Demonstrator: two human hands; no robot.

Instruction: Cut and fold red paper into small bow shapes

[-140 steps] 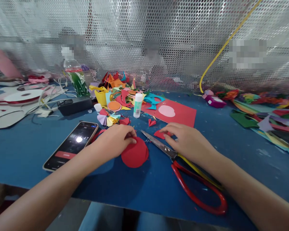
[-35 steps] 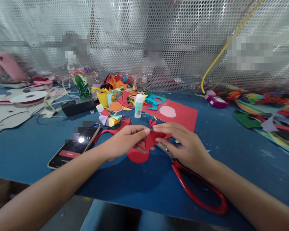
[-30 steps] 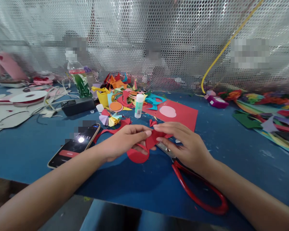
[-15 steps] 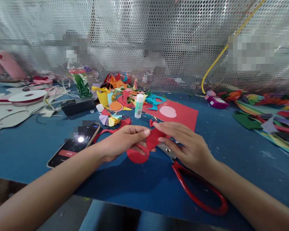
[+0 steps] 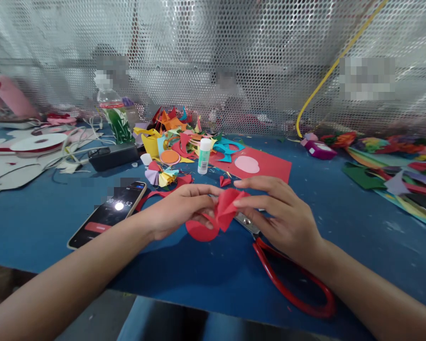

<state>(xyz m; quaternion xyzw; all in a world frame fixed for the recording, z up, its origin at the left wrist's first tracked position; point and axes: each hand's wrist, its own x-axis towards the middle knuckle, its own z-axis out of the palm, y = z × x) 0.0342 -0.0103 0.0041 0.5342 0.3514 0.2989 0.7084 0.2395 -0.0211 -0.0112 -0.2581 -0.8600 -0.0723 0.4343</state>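
Note:
Between my two hands is a folded piece of red paper [image 5: 226,208], its creased layers fanned partly apart. My left hand [image 5: 184,208] pinches its left side between thumb and fingers. The thumb and fingertips of my right hand [image 5: 280,215] are on its right edge, with the upper finger stretched out above it. Under my left fingers a red paper circle [image 5: 201,231] lies on the blue table. Scissors with red handles [image 5: 294,284] rest below my right hand, their blades partly hidden. A small folded red paper piece [image 5: 225,181] lies just beyond.
A glue stick [image 5: 204,156] stands upright behind my hands. Red card [image 5: 275,166] carries a pink oval [image 5: 247,164]. To the left lie a phone [image 5: 108,215] and a multicoloured paper rosette [image 5: 161,174]. Paper scraps [image 5: 173,123], a bottle [image 5: 115,116] and a black box [image 5: 113,156] stand further back.
The red paper between my hands has opened from a flat fold into fanned layers. My right fingers have spread and lifted slightly, uncovering the small folded red piece behind.

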